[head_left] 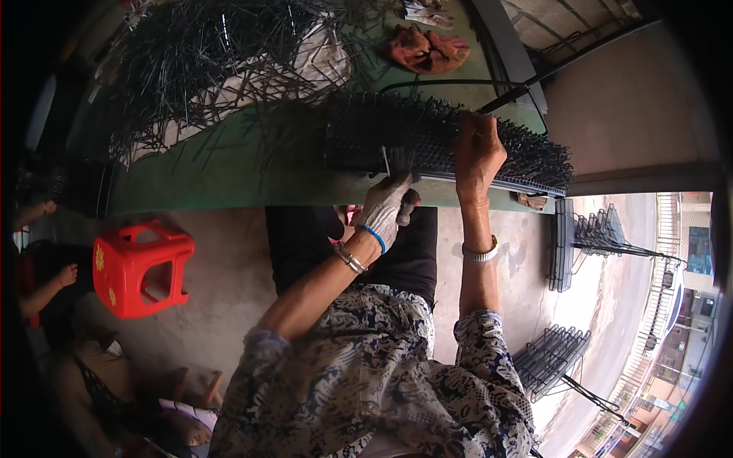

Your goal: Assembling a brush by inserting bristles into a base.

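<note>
My left hand (383,208), in a pale work glove with darkened fingertips, is closed around a small bundle of thin dark rods (397,162) at the table's near edge. In front of me lies a long black rack (355,141) with rows of small holes; many short dark rods (527,156) stick up from its right part. My bare right hand (481,156) hangs over that part with its fingers pinched together. Whatever is between those fingertips is too dark to make out. A large loose pile of similar rods (191,65) is spread over the table's far left.
The green table (229,179) carries a pale sheet (317,57) under the pile and a reddish cloth (426,50). A red plastic stool (141,267) stands at left, near another person's hand (66,275). Stacked dark wire frames (561,244) stand at right.
</note>
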Tool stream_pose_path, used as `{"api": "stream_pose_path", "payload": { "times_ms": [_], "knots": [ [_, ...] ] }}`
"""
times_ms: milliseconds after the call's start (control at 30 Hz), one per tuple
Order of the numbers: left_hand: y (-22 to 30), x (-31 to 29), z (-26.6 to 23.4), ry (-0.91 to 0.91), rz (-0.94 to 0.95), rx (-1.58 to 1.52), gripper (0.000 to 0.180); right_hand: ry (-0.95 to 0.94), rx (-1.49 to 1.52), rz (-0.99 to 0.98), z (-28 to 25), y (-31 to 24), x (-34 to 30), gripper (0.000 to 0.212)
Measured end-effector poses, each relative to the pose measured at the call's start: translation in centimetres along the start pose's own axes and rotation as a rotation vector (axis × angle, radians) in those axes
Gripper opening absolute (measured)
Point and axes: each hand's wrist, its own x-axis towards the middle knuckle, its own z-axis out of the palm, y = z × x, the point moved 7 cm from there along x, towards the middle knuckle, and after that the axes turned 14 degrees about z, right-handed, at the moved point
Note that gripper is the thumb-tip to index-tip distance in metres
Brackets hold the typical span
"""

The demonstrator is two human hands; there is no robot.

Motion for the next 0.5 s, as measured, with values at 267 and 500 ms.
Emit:
{"api": "stream_pose_path", "payload": {
  "times_ms": [267, 500],
  "knots": [
    [0.7, -0.3, 0.1, -0.025, -0.007, -0.008, 0.019, -0.039, -0.012, 0.061, 0.6, 0.6, -0.3, 0.004],
    [0.7, -0.5, 0.5, -0.049, -0.005, -0.041, 0.019, -0.151, -0.295, -0.053, 1.8, -1.1, -0.4, 0.007]
  ]
}}
